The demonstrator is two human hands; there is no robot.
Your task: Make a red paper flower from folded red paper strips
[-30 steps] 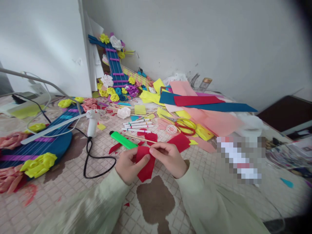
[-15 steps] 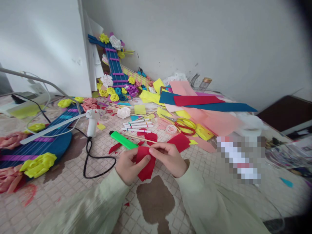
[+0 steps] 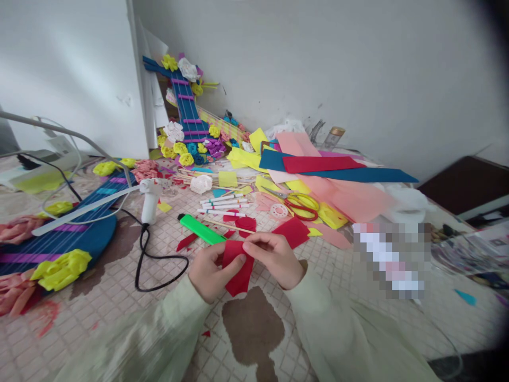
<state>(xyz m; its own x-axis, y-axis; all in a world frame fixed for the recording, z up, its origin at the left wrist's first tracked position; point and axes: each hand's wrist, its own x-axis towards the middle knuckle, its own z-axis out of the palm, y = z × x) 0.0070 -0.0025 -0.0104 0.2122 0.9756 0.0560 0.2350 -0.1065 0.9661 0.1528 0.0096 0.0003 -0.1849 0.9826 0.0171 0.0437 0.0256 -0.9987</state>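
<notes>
Both hands pinch one piece of red paper (image 3: 238, 270) low in the middle of the head view, just above the tiled floor. My left hand (image 3: 209, 273) grips its left side with the thumb on top. My right hand (image 3: 276, 259) closes on its upper right edge. Pale green sleeves cover both arms. Just beyond the hands lie more red paper pieces (image 3: 292, 231), a thin wooden stick (image 3: 228, 226) and a green utility knife (image 3: 201, 229).
A white glue gun (image 3: 150, 199) with a black cord lies to the left, next to a blue guitar-shaped craft (image 3: 67, 233) with yellow paper flowers. Markers (image 3: 225, 204), red-handled scissors (image 3: 300, 206) and coloured paper sheets (image 3: 338, 175) crowd the far side. A second blue craft (image 3: 189, 106) leans on the wall.
</notes>
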